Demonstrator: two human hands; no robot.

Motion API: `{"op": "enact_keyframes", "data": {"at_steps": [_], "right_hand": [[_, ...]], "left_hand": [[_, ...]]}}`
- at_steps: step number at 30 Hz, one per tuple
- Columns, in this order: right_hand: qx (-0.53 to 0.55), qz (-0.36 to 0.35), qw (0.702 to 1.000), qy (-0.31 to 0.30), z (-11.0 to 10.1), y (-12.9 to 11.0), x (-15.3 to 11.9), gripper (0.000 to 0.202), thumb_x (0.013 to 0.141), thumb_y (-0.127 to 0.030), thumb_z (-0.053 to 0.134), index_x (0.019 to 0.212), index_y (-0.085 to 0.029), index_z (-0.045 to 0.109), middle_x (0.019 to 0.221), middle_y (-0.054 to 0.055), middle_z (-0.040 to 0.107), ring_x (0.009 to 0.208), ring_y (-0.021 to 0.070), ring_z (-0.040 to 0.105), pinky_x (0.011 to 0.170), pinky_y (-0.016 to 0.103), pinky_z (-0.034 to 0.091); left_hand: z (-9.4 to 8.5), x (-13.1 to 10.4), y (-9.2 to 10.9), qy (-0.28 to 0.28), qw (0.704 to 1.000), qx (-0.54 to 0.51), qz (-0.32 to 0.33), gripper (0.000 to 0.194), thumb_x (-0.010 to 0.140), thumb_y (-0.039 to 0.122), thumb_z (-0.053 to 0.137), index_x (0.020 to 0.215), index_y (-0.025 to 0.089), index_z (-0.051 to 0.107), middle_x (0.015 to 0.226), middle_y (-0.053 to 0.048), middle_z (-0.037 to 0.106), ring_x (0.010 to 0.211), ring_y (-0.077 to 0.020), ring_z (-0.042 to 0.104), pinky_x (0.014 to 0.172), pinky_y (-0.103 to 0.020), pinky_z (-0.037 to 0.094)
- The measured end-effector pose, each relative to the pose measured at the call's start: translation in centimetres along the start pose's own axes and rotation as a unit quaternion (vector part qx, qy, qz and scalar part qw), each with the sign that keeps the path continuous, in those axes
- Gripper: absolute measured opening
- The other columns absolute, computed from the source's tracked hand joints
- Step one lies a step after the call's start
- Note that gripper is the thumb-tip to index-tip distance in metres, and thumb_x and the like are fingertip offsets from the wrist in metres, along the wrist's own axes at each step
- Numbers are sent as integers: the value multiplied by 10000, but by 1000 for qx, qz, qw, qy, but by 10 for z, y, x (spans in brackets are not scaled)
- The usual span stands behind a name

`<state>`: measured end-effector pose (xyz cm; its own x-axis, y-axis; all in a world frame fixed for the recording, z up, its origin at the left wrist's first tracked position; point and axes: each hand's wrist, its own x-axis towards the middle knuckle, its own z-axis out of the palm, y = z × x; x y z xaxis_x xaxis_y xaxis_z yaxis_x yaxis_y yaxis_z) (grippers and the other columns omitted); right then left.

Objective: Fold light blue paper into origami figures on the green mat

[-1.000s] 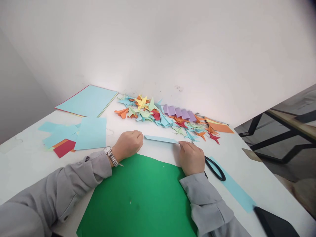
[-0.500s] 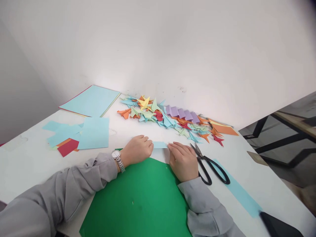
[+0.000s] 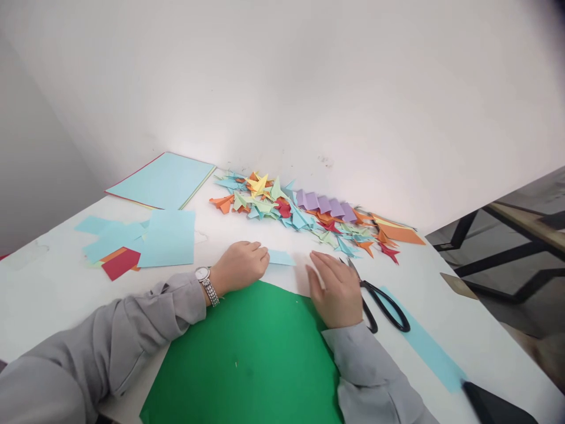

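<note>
My left hand (image 3: 242, 266), with a watch on its wrist, is closed on the left end of a small light-blue folded paper strip (image 3: 281, 258). The strip's right end is free and pointed. My right hand (image 3: 334, 290) stands off to the right of the strip, thumb and fingers apart, holding nothing. Partly behind it lie black-handled scissors (image 3: 388, 305) on the table. Below both hands spreads a green sheet (image 3: 251, 347).
Folded paper shapes in several colours (image 3: 304, 218) lie along the wall. Light-blue sheets (image 3: 163, 176) and cut pieces (image 3: 170, 238) with a red card (image 3: 121, 263) sit left. A long blue strip (image 3: 432, 347) and a black object (image 3: 498, 403) are right.
My right hand has let go of the strip's right end and moved right, its fingers parting. My left hand, with the strip, has shifted slightly left.
</note>
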<state>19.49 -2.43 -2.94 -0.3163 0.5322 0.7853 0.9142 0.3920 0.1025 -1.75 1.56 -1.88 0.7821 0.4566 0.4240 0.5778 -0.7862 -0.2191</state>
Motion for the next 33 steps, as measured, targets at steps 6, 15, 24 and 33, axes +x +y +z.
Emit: {"op": "enact_keyframes", "data": {"at_steps": [6,15,24,33], "right_hand": [[74,-107,988,-79,-3,-33,10,223,833,-86,457,976,-146,617,959,89,694,927,197,601,830,349,412],[57,-124,988,-75,-5,-34,10,169,806,-84,481,862,-145,629,835,66,701,831,179,600,836,354,393],[-12,-83,996,-42,-3,1,5,171,787,-73,495,802,-167,637,813,53,712,794,180,618,792,337,398],[60,65,994,-64,5,2,-3,229,881,-267,433,931,-156,626,861,98,691,815,207,623,717,317,459]], "left_hand": [[1,4,16,17,999,-7,46,212,853,83,384,762,115,573,773,-106,614,764,-188,571,663,-320,458],[-2,4,18,10,998,-23,62,212,861,164,398,742,127,570,744,-91,592,728,-183,546,638,-320,431],[-2,1,6,29,999,-8,39,249,876,145,371,770,123,595,841,-107,637,811,-179,581,685,-320,463],[-7,7,25,108,982,26,153,221,860,146,436,823,113,652,960,-103,668,974,-233,590,872,-417,458]]}}
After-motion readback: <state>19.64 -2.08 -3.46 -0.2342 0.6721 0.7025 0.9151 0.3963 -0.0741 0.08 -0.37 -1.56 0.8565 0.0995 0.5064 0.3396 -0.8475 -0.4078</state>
